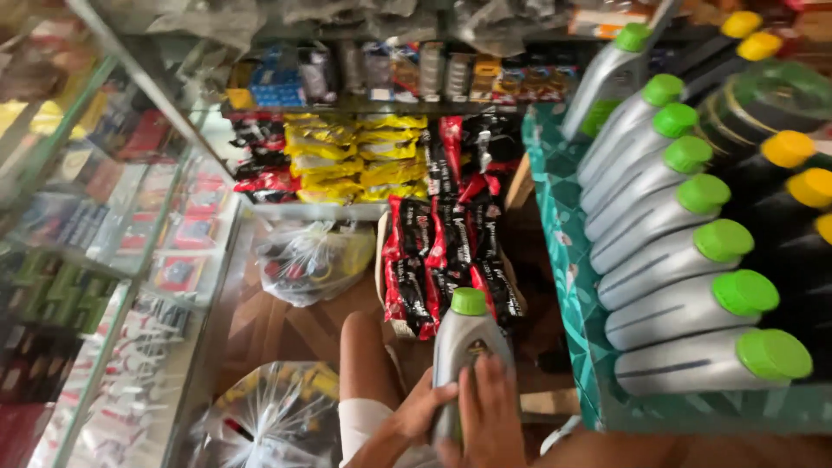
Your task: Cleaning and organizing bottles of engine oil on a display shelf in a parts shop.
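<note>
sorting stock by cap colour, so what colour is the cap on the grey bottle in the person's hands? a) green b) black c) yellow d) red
a: the grey bottle held between the left hand and the right hand has a bright green cap, like the caps of the grey bottles on the shelf.

A grey bottle with a green cap (468, 342) stands upright at the bottom of the head view, gripped by both hands: the left hand (422, 409) wraps its lower left side and the right hand (490, 414) lies across its front. To the right, a row of matching grey bottles (672, 251) lies on a teal-patterned shelf (563, 234), beside black bottles with yellow caps (793, 186). Red and black packets (442, 251) hang behind, with a clear plastic bag (312, 260) on the wooden floor (269, 325) and a glass display case (104, 225) at left.
</note>
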